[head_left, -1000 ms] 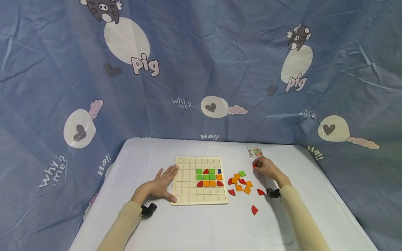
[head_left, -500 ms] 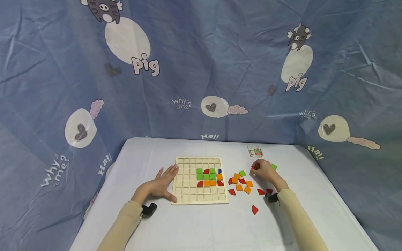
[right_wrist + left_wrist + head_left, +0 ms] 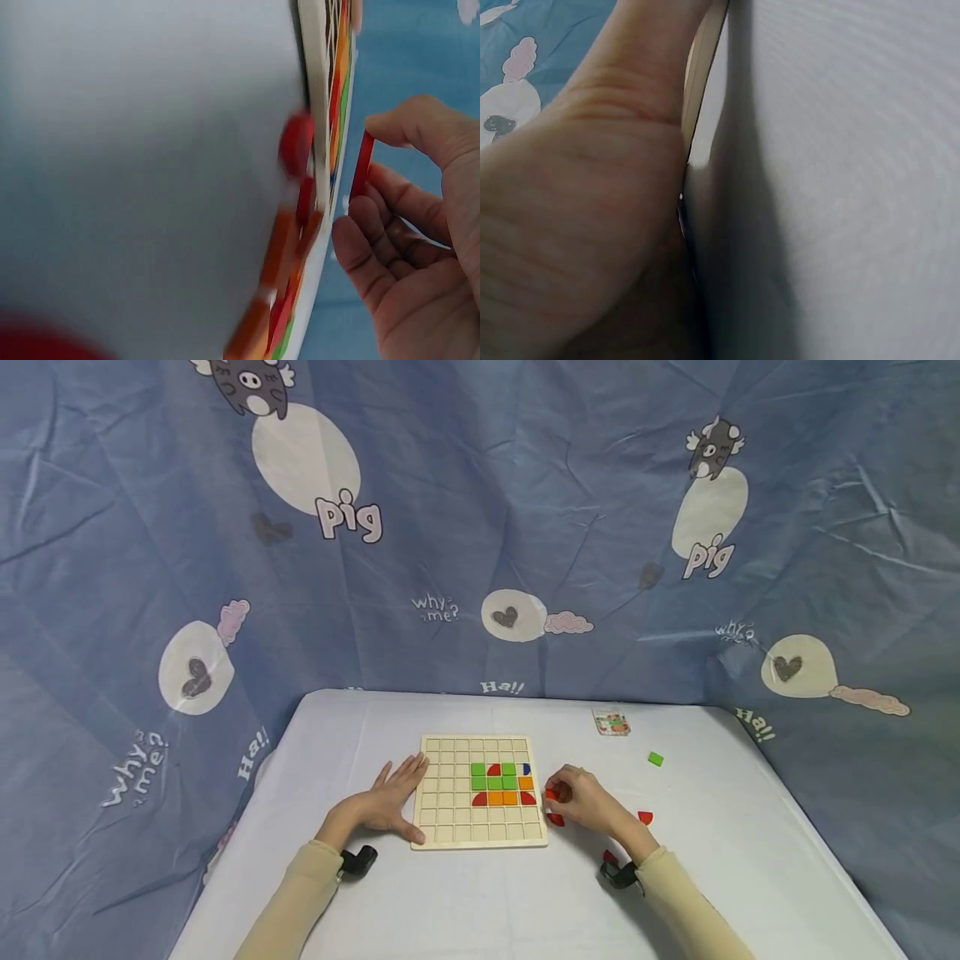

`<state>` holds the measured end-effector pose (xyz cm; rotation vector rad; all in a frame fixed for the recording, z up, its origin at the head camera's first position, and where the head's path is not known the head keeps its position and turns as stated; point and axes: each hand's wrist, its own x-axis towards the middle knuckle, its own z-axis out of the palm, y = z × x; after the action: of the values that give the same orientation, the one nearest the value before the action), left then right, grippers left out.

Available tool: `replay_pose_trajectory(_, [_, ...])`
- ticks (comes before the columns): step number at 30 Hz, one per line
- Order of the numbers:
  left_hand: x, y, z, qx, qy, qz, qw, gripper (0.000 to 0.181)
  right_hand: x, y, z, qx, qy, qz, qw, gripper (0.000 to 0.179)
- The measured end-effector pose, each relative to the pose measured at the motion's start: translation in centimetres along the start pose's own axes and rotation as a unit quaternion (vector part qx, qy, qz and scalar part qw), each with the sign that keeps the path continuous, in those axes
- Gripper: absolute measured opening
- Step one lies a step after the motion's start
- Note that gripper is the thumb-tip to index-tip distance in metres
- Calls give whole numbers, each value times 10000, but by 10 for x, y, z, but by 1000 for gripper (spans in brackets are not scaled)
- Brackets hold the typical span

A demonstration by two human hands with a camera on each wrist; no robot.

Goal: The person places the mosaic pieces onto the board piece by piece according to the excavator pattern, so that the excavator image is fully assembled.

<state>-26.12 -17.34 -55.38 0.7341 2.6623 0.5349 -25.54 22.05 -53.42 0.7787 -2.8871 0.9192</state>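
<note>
A light wooden grid board [image 3: 442,835] lies on the white table, with green and orange squares, red quarter-circles and a small blue piece set in its right half. My left hand [image 3: 382,802] rests along the board's left edge, fingers spread, fingertips at the frame. Just beyond the right edge is my right hand [image 3: 585,797]. In the right wrist view it pinches a thin red piece [image 3: 362,165] between thumb and fingers. Below that hand in the head view, a red quarter-circle [image 3: 556,820] shows by the board. Orange squares [image 3: 279,247] in the right wrist view are mostly hidden from the head view.
A small printed picture card [image 3: 611,722] lies at the back right of the table. A lone green square [image 3: 656,759] and a red quarter-circle [image 3: 645,817] lie farther right. Another red piece [image 3: 609,857] shows beside the right wrist camera. A patterned blue curtain [image 3: 450,527] hangs behind.
My right hand has moved left with the red piece, from near the card to the board's right edge, over the loose pieces. My left hand has stayed at the board.
</note>
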Motion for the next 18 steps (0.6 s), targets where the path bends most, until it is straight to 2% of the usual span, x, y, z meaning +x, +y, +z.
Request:
replay_pose_trajectory(5, [-1, 2, -1, -33, 54, 32, 10000, 139, -6, -17, 14, -112, -176, -454, 9988, 20])
replay_pose_trajectory(11, [-2, 3, -3, -21, 27, 66, 10000, 138, -8, -25, 23, -185, -658, -317, 9972, 22])
replay_pose_trajectory(18, [-1, 2, -3, -16, 46, 146, 9999, 136, -4, -24, 23, -311, -657, -342, 9968, 19])
